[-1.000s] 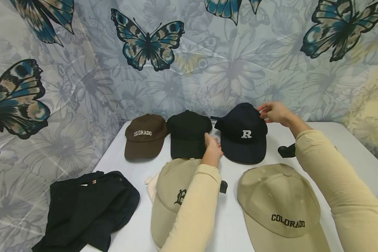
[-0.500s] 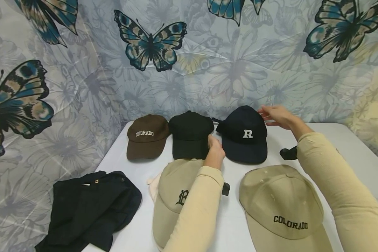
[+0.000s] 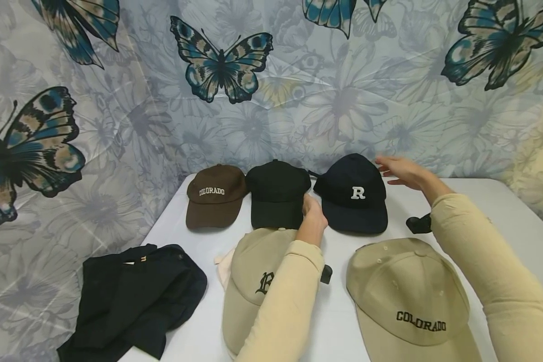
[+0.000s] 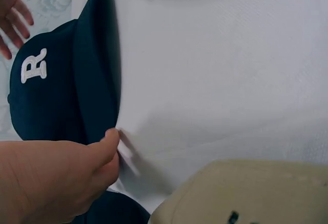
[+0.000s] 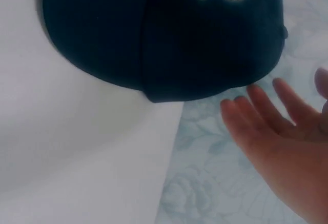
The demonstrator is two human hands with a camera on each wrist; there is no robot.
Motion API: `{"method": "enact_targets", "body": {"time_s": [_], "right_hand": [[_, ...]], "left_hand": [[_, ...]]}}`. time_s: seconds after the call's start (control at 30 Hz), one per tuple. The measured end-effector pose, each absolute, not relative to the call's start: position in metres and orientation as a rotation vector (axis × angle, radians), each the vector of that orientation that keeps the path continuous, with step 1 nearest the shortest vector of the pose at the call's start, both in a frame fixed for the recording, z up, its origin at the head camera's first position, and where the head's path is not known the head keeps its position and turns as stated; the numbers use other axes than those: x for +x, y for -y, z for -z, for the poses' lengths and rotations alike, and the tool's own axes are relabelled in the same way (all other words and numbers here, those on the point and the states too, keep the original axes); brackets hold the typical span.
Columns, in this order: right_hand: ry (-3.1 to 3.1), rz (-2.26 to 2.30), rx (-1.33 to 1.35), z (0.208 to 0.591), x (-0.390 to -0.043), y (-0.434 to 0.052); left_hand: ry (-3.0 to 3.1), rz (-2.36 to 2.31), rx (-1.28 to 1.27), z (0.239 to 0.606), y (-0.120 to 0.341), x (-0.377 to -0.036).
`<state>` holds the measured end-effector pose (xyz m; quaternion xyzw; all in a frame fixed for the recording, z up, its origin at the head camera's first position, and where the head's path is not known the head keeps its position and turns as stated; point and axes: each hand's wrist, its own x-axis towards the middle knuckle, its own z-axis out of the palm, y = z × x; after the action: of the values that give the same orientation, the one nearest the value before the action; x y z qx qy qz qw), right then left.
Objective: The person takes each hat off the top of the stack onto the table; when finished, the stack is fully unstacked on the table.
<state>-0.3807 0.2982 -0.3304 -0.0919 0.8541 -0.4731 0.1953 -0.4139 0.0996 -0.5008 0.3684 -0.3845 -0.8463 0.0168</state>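
My right hand (image 3: 400, 171) hovered just beside the crown of the navy cap with the white R (image 3: 353, 196), fingers (image 5: 266, 108) straight and spread, released and holding nothing; the right wrist view showed a narrow gap between fingertips and cap. The cap sat at the back of the white table (image 3: 493, 211), brim toward me, third in a row beside the black cap (image 3: 276, 193) and the brown COLORADO cap (image 3: 213, 193).

My left hand (image 3: 314, 218) lay low between the black cap and the navy cap, at the near edge of their brims. In the left wrist view my thumb (image 4: 105, 147) met the rim of the navy brim, but the other fingers were hidden beneath my hand, so I could not tell whether that hand was grasping anything or merely resting there.

Nearer me lay two beige caps: one with a black gothic letter (image 3: 253, 271), partly under my left sleeve (image 3: 285, 301), and one lettered COLORADO (image 3: 407, 296). A heap of black fabric (image 3: 131, 296) lay at the table's left front. A butterfly-printed cloth (image 3: 271, 85) hung behind.
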Motion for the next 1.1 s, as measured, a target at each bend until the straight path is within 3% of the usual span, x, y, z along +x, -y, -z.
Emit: {"method": "enact_targets", "body": {"time_s": [0.07, 0.17, 0.37, 0.57, 0.7, 0.8, 1.1], "right_hand": [[-2.404, 1.327, -0.245, 0.331, -0.380, -0.300], [-2.385, 1.376, -0.250, 0.329, -0.378, -0.302], [-2.332, 1.466, -0.325, 0.323, -0.370, -0.305], [-2.294, 1.545, -0.376, 0.314, -0.353, -0.297], [-2.212, 1.643, -0.420, 0.307, -0.344, -0.292], [-2.133, 1.709, -0.439, 0.303, -0.340, -0.285], [-2.039, 1.717, -0.439, 0.294, -0.323, -0.249]], "left_hand": [[1.164, 2.644, 1.173, 0.560, -0.105, -0.468], [1.132, 2.635, 1.214, 0.577, -0.104, -0.489], [1.232, 2.652, 1.165, 0.497, -0.079, -0.434], [1.329, 2.784, 1.001, 0.377, -0.053, -0.345], [1.381, 2.840, 0.901, 0.320, -0.043, -0.309], [1.381, 2.862, 0.837, 0.303, -0.036, -0.303], [1.367, 3.045, 0.590, 0.298, -0.002, -0.303]]}}
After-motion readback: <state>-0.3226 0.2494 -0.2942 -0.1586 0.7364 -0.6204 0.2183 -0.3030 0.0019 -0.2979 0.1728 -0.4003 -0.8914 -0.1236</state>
